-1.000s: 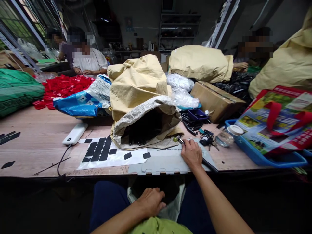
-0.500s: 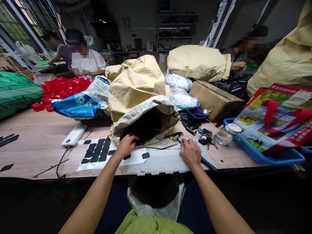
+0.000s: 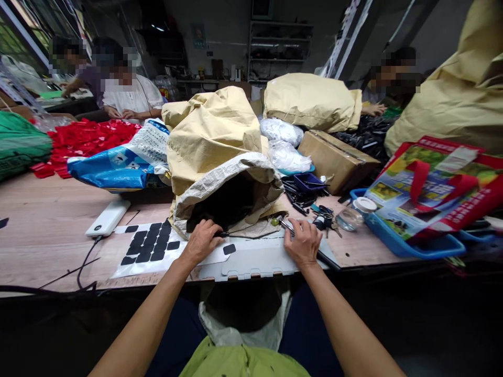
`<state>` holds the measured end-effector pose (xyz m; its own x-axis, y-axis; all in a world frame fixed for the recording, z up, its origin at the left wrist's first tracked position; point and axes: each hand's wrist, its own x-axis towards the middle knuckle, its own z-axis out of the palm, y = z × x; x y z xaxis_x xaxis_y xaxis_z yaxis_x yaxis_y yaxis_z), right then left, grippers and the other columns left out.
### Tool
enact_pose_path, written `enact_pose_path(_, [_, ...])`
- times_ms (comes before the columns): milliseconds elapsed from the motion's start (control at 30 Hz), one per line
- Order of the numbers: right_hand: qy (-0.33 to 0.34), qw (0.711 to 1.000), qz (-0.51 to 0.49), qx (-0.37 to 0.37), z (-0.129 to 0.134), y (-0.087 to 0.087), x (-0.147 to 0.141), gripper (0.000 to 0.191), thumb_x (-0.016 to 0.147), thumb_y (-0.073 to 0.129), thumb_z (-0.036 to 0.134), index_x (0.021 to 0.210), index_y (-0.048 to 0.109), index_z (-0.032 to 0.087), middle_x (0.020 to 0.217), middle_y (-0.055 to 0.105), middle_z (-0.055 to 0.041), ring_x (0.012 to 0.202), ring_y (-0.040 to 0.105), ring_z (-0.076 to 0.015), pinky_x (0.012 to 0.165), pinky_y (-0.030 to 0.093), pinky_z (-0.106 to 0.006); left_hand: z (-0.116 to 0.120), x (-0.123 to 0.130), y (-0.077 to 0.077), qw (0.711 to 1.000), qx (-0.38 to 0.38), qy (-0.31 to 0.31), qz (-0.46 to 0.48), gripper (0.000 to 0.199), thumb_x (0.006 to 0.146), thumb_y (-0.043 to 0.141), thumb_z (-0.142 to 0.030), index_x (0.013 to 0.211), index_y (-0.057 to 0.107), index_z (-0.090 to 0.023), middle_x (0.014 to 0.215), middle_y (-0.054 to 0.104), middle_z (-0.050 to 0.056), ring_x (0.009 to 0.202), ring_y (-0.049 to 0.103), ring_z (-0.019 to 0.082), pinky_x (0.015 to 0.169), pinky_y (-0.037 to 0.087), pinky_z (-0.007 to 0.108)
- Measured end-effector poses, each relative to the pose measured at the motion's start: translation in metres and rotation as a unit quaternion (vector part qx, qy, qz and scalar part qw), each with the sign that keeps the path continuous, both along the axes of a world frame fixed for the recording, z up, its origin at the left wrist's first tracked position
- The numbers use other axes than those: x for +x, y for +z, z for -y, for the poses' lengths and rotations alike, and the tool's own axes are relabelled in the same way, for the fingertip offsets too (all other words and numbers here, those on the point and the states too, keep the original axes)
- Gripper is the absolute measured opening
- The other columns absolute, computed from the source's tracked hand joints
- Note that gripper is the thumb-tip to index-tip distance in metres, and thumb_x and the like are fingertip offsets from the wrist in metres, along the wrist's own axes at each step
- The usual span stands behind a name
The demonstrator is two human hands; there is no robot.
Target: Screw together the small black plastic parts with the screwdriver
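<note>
At the mouth of a tan woven sack (image 3: 214, 123), my left hand (image 3: 203, 241) pinches a small dark piece (image 3: 222, 234) whose kind I cannot make out. The sack lies with its white-lined opening toward me, its inside dark. My right hand (image 3: 303, 242) is closed around a slim tool with a shiny metal shaft (image 3: 286, 226) and a black handle (image 3: 328, 259). A small yellow-green object (image 3: 276, 221) is by the shaft's tip. Beneath both hands lies a grey board (image 3: 251, 262). Left of it rests a white sheet (image 3: 118, 269) bearing several black rounded-square pads (image 3: 151, 241).
A white power bank (image 3: 108, 219) with a cable lies left. To the right are black parts (image 3: 296, 201), keys (image 3: 336, 229), a clear jar (image 3: 349, 217), a blue tray (image 3: 416, 248) and a cardboard box (image 3: 338, 159). Red pieces (image 3: 92, 137) are piled behind; people work beyond.
My left hand has come away from the sack's opening, and the dark piece now shows in its fingers. The view has shifted slightly right. My right hand keeps its hold on the tool.
</note>
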<state>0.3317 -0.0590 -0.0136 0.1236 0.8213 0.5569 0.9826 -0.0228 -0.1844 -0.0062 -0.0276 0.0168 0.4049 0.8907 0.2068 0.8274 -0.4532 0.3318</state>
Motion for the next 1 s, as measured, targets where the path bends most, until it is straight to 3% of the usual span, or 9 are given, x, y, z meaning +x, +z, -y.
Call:
enact_pose_path(67, [0.042,0.997,-0.056,0.024,0.014,0.009,-0.014,0.035,0.09,0.061,0.028,0.123,0.07,0.02,0.115,0.064,-0.0129,0.111,0.052,-0.0308,0.099,0.034,-0.046,0.018,0.007,0.002,0.998,0.002,0.002,0.071,0.015,0.09,0.072,-0.03,0.102,0.071,-0.02,0.1,0.067,0.007,0.099,0.056,0.026,0.089,0.045,0.038])
enact_pose_path(133, [0.118,0.977,-0.18,-0.008,0.031,0.018,-0.036,0.034,0.092,0.06,0.03,0.122,0.069,0.02,0.11,0.064,-0.0116,0.106,0.055,-0.0274,0.096,0.041,-0.043,0.038,0.019,0.006,0.99,-0.023,-0.006,0.137,0.017,0.091,0.071,-0.034,0.102,0.069,-0.021,0.101,0.068,0.006,0.098,0.058,0.024,0.088,0.046,0.037])
enact_pose_path(200, [0.228,0.901,-0.349,-0.117,0.049,0.024,-0.062,0.035,0.092,0.061,0.035,0.125,0.067,0.022,0.105,0.064,-0.0073,0.091,0.059,-0.0203,0.081,0.048,-0.034,0.056,0.033,0.009,0.978,-0.08,-0.017,0.194,0.018,0.092,0.069,-0.034,0.105,0.068,-0.021,0.103,0.07,0.005,0.097,0.061,0.022,0.085,0.047,0.034])
enact_pose_path(300, [0.291,0.789,-0.502,-0.204,0.068,0.029,-0.093,0.041,0.089,0.069,0.039,0.127,0.066,0.025,0.111,0.064,-0.005,0.088,0.061,-0.0166,0.075,0.051,-0.029,0.077,0.052,0.011,0.953,-0.161,-0.034,0.255,0.017,0.092,0.065,-0.027,0.107,0.069,-0.021,0.101,0.072,0.004,0.089,0.064,0.019,0.08,0.048,0.029])
enact_pose_path(400, [0.286,0.749,-0.566,-0.19,0.076,0.027,-0.104,0.027,0.089,0.069,0.036,0.113,0.072,0.024,0.108,0.068,-0.0037,0.093,0.063,-0.0168,0.082,0.052,-0.029,0.087,0.062,0.011,0.933,-0.204,-0.023,0.297,0.018,0.088,0.065,-0.022,0.106,0.072,-0.02,0.098,0.074,0.003,0.086,0.066,0.018,0.079,0.05,0.028])
enact_pose_path(533, [0.27,0.736,-0.594,-0.182,0.08,0.022,-0.102,0.025,0.085,0.074,0.035,0.107,0.074,0.024,0.105,0.07,-0.0036,0.095,0.065,-0.0182,0.083,0.053,-0.03,0.095,0.063,0.013,0.926,-0.223,-0.01,0.305,0.018,0.089,0.067,-0.024,0.105,0.075,-0.021,0.098,0.076,0.003,0.088,0.068,0.018,0.079,0.052,0.027])
enact_pose_path(633, [0.268,0.727,-0.602,-0.193,0.087,0.024,-0.101,0.024,0.083,0.076,0.035,0.104,0.073,0.023,0.1,0.069,-0.0028,0.087,0.064,-0.0169,0.077,0.053,-0.029,0.108,0.063,0.016,0.954,-0.155,-0.023,0.255,0.022,0.093,0.059,-0.02,0.108,0.075,-0.022,0.097,0.075,0.004,0.089,0.067,0.019,0.079,0.051,0.029])
enact_pose_path(833, [0.333,0.809,-0.47,-0.115,0.11,0.049,-0.103,0.011,0.087,0.071,0.023,0.097,0.069,0.023,0.093,0.065,-0.0017,0.088,0.062,-0.0165,0.08,0.05,-0.029,0.137,0.065,0.019,0.981,0.015,-0.042,0.186,0.027,0.091,0.051,-0.012,0.101,0.076,-0.017,0.081,0.07,0.006,0.079,0.062,0.021,0.073,0.049,0.033])
enact_pose_path(1000, [0.322,0.833,-0.438,-0.101,0.117,0.042,-0.105,0.006,0.087,0.067,0.021,0.093,0.068,0.022,0.086,0.065,-0.0014,0.08,0.061,-0.016,0.073,0.049,-0.029,0.137,0.064,0.011,0.981,-0.024,-0.051,0.184,0.028,0.089,0.052,-0.01,0.099,0.077,-0.019,0.075,0.069,0.004,0.074,0.061,0.02,0.068,0.047,0.032])
